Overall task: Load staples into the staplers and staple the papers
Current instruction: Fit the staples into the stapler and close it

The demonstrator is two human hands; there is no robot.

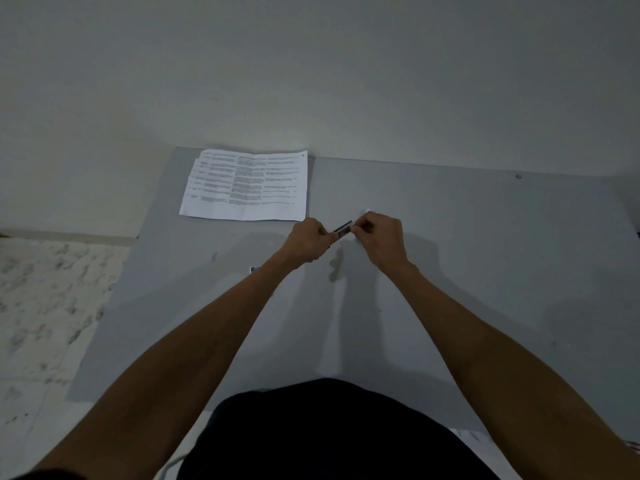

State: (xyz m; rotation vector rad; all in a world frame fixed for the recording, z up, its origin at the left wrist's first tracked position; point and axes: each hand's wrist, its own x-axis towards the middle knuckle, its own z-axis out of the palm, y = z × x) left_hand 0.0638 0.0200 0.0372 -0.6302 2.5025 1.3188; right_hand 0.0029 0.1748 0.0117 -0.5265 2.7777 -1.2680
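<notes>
Both hands meet above the middle of the grey table (467,271). My left hand (308,242) is closed around a small dark stapler (341,231), whose metal end sticks out to the right. My right hand (379,233) pinches at that end with its fingertips; what it pinches is too small to tell. A light bluish bit (367,212) shows just above the right hand's fingers. A printed sheet of paper (247,183) lies flat at the table's far left, apart from both hands.
A small white box or card (255,269) peeks out beside my left wrist on the table. The table's far edge meets a plain wall. A speckled floor (45,289) lies beyond the table's left edge. White paper (474,436) shows at the near right.
</notes>
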